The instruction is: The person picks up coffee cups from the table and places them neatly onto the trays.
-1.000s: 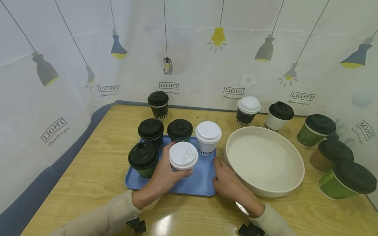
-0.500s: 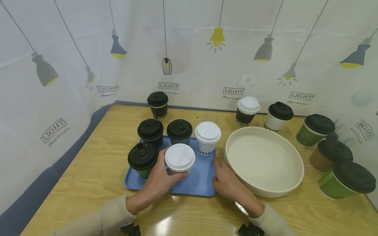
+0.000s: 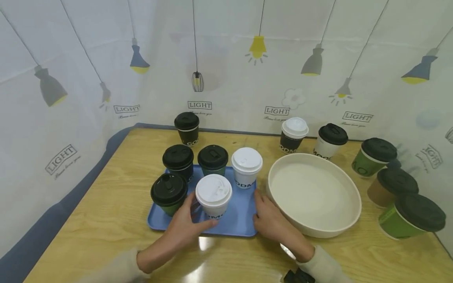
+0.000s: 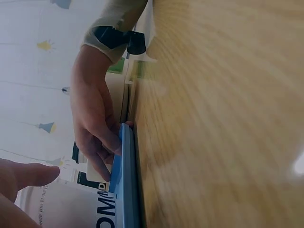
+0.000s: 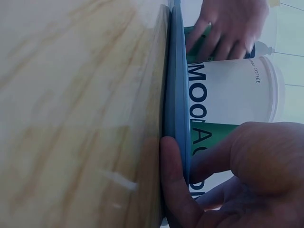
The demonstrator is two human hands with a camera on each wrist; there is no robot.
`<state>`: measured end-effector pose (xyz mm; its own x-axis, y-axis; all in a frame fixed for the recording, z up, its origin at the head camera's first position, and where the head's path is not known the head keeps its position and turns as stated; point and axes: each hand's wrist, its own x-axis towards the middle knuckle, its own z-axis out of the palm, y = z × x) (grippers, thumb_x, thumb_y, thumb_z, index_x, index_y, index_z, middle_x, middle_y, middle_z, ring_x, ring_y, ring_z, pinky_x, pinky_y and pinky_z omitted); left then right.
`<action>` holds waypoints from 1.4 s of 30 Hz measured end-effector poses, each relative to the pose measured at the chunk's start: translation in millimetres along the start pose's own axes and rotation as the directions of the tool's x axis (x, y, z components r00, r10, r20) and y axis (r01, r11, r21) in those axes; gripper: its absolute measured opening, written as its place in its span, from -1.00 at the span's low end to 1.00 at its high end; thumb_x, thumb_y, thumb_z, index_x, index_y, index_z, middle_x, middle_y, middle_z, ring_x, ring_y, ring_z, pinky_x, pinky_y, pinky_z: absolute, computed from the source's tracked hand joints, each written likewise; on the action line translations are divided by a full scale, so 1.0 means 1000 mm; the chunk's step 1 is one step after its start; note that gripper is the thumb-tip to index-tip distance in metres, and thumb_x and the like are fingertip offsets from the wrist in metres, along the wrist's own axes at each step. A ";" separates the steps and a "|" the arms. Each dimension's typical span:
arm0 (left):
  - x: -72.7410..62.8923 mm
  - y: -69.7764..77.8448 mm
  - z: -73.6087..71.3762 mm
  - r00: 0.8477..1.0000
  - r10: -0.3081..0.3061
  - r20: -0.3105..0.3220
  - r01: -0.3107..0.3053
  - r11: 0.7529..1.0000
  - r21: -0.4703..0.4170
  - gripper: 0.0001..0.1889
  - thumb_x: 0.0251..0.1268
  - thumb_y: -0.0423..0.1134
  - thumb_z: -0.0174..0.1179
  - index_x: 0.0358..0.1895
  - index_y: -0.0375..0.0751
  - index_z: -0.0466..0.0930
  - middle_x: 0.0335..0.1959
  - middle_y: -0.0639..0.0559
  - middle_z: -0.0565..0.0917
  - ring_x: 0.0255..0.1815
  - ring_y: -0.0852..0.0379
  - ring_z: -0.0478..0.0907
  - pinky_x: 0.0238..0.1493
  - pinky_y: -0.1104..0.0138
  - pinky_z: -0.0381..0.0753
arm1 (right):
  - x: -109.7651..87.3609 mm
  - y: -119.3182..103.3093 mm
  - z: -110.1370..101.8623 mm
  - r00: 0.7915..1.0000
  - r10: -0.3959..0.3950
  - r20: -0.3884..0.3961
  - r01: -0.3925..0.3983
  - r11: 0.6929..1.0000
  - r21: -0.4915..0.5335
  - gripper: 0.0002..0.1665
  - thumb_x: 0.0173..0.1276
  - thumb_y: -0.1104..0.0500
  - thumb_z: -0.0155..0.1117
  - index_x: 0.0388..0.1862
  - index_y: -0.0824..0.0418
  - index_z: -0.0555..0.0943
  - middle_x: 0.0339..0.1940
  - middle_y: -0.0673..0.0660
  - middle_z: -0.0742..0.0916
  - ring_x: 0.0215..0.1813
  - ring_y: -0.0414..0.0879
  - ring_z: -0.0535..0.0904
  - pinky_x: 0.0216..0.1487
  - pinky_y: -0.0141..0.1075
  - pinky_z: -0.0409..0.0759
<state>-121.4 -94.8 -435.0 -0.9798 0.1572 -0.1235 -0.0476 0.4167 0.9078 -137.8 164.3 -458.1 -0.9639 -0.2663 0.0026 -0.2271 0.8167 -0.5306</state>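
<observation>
Head view puts the near white cup (image 3: 214, 192) upright on the blue tray (image 3: 235, 222), close to its front edge. My left grip (image 3: 184, 224) is loosely spread around the cup's left side, fingers beside it and thumb reaching past its front. In the right wrist view those fingers look fairly straight and clear of the wall, so I judge that I am not squeezing it. My right grip (image 3: 270, 218) pinches the tray's right edge, one digit outside the rim and others over it.

What worries me most is the narrow gap between this cup and the black-lidded green cup (image 3: 171, 206) on its left. If I drew my fingers out carelessly, a knuckle could nudge that green one, or my thumb could catch the white cup low down and tip it. I cannot tell whether either is full; light paper ones would probably topple easily.

My right side carries its own risk: a tug or lift on the rim would tilt the tray and could set all five cups sliding. The rear white cup (image 3: 246, 167) stands near my fingertips there, and the cream dish (image 3: 313, 192) sits so close that my hand could bump it.
</observation>
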 end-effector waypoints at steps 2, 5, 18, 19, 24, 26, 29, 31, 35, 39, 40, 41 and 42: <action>-0.010 -0.002 -0.007 1.000 -0.015 0.015 0.015 1.000 -0.004 0.07 0.09 -0.19 0.56 0.60 -0.38 0.07 0.55 -0.38 0.33 0.56 -0.34 0.29 0.53 -0.14 0.40 | -0.001 -0.001 -0.001 1.000 -0.005 0.000 0.005 1.000 -0.003 -0.15 0.30 0.41 0.15 0.52 0.67 0.13 0.43 0.66 0.40 0.47 0.43 0.39 0.51 0.19 0.42; -0.024 -0.005 -0.016 0.998 -0.029 0.047 0.032 0.998 -0.063 0.01 0.17 -0.21 0.52 0.59 -0.41 0.08 0.57 -0.41 0.28 0.57 -0.37 0.27 0.51 -0.15 0.41 | -0.002 -0.001 -0.004 1.000 -0.009 -0.001 0.009 1.000 -0.017 -0.16 0.29 0.40 0.16 0.51 0.67 0.15 0.41 0.67 0.43 0.44 0.43 0.42 0.47 0.19 0.45; -0.047 -0.011 -0.080 0.990 -0.133 0.051 0.130 0.990 0.058 -0.88 0.20 -0.50 0.14 -0.37 -0.32 0.68 -0.36 0.01 0.71 -0.29 0.16 0.60 -0.25 0.34 0.66 | -0.002 0.002 0.000 0.999 -0.027 -0.029 0.027 1.000 0.000 -0.14 0.24 0.43 0.20 0.50 0.67 0.17 0.35 0.67 0.48 0.38 0.43 0.47 0.43 0.20 0.49; -0.044 -0.009 -0.089 0.989 -0.146 -0.007 0.146 0.988 0.045 -0.86 0.21 -0.52 0.12 -0.38 -0.34 0.67 -0.40 0.01 0.70 -0.34 0.16 0.60 -0.27 0.35 0.67 | -0.002 0.002 0.001 0.999 -0.029 -0.033 0.029 1.000 0.000 -0.14 0.23 0.43 0.20 0.49 0.67 0.18 0.34 0.66 0.48 0.38 0.43 0.48 0.42 0.19 0.49; -0.016 -0.005 -0.134 0.973 -0.055 -0.226 0.058 0.998 0.005 -0.83 0.38 -0.46 0.07 -0.29 -0.36 0.68 -0.44 0.12 0.72 -0.39 0.15 0.67 -0.27 0.33 0.77 | -0.003 0.001 0.002 0.998 -0.038 -0.050 0.038 0.999 0.001 -0.14 0.21 0.44 0.21 0.49 0.67 0.19 0.33 0.65 0.50 0.36 0.42 0.49 0.41 0.19 0.51; -0.002 -0.008 -0.148 0.959 0.031 -0.283 -0.025 0.999 0.026 -0.82 0.45 -0.40 0.05 -0.21 -0.31 0.68 -0.40 0.23 0.71 -0.38 0.20 0.69 -0.28 0.35 0.78 | -0.004 0.002 0.002 0.998 -0.041 -0.052 0.041 0.999 -0.001 -0.14 0.21 0.44 0.21 0.49 0.67 0.19 0.32 0.65 0.51 0.35 0.42 0.50 0.40 0.18 0.51; 0.025 -0.012 -0.163 0.932 0.121 -0.341 -0.106 0.992 0.063 -0.80 0.54 -0.29 0.00 -0.07 -0.22 0.63 -0.31 0.36 0.67 -0.37 0.29 0.69 -0.29 0.40 0.77 | -0.003 0.001 0.001 0.997 -0.044 -0.056 0.044 0.999 -0.010 -0.13 0.20 0.44 0.21 0.49 0.67 0.19 0.30 0.65 0.52 0.34 0.41 0.51 0.39 0.18 0.53; 0.044 -0.015 -0.170 0.922 0.153 -0.357 -0.129 0.987 0.091 -0.77 0.59 -0.20 -0.04 0.01 -0.18 0.59 -0.22 0.34 0.65 -0.33 0.32 0.68 -0.28 0.43 0.76 | -0.003 0.000 -0.001 0.998 -0.042 -0.055 0.042 0.999 -0.016 -0.13 0.20 0.44 0.22 0.48 0.67 0.20 0.31 0.65 0.52 0.35 0.41 0.51 0.39 0.18 0.52; 0.087 -0.022 -0.177 0.927 0.195 -0.319 -0.162 0.978 0.129 -0.69 0.62 -0.08 -0.03 0.13 -0.20 0.54 0.00 0.07 0.64 -0.22 0.39 0.64 -0.23 0.47 0.75 | -0.002 0.001 -0.002 0.999 -0.023 -0.046 0.023 1.000 -0.007 -0.13 0.22 0.44 0.21 0.49 0.67 0.18 0.35 0.64 0.49 0.38 0.41 0.48 0.42 0.18 0.50; 0.128 -0.030 -0.180 0.949 0.228 -0.217 -0.201 0.970 0.140 -0.54 0.61 -0.05 0.02 0.33 -0.30 0.43 0.23 -0.24 0.56 -0.11 0.42 0.59 -0.09 0.38 0.78 | -0.002 0.002 0.000 1.000 0.003 -0.019 -0.002 1.000 0.021 -0.13 0.27 0.42 0.20 0.52 0.66 0.14 0.42 0.64 0.44 0.45 0.41 0.42 0.48 0.19 0.45; 0.138 -0.031 -0.180 0.957 0.229 -0.177 -0.207 0.969 0.131 -0.50 0.61 -0.04 0.03 0.39 -0.31 0.38 0.28 -0.28 0.53 -0.05 0.38 0.59 -0.01 0.32 0.78 | -0.002 0.002 0.000 1.000 0.007 -0.015 -0.007 1.000 0.024 -0.13 0.28 0.41 0.19 0.52 0.65 0.14 0.43 0.64 0.43 0.45 0.41 0.41 0.48 0.19 0.45; 0.147 -0.031 -0.180 0.964 0.225 -0.139 -0.210 0.971 0.115 -0.46 0.61 -0.04 0.03 0.44 -0.31 0.32 0.33 -0.32 0.49 0.03 0.31 0.58 0.09 0.23 0.77 | -0.002 0.002 0.000 1.000 0.012 -0.010 -0.012 1.000 0.026 -0.13 0.29 0.40 0.19 0.53 0.65 0.14 0.44 0.63 0.42 0.46 0.41 0.40 0.49 0.19 0.44; 0.156 -0.031 -0.180 0.969 0.225 -0.099 -0.216 0.972 0.092 -0.42 0.61 -0.04 0.03 0.50 -0.32 0.25 0.38 -0.36 0.44 0.11 0.21 0.58 0.18 0.11 0.74 | -0.003 0.001 0.000 1.000 0.015 -0.010 -0.014 0.999 0.029 -0.13 0.29 0.40 0.19 0.53 0.64 0.13 0.44 0.63 0.41 0.47 0.41 0.39 0.49 0.19 0.43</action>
<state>-308.0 -244.2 -410.1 -0.9797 0.1572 0.1245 0.1836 0.4537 0.8720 -135.6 166.1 -458.9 -0.9685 -0.2491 0.0036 -0.2091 0.8049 -0.5553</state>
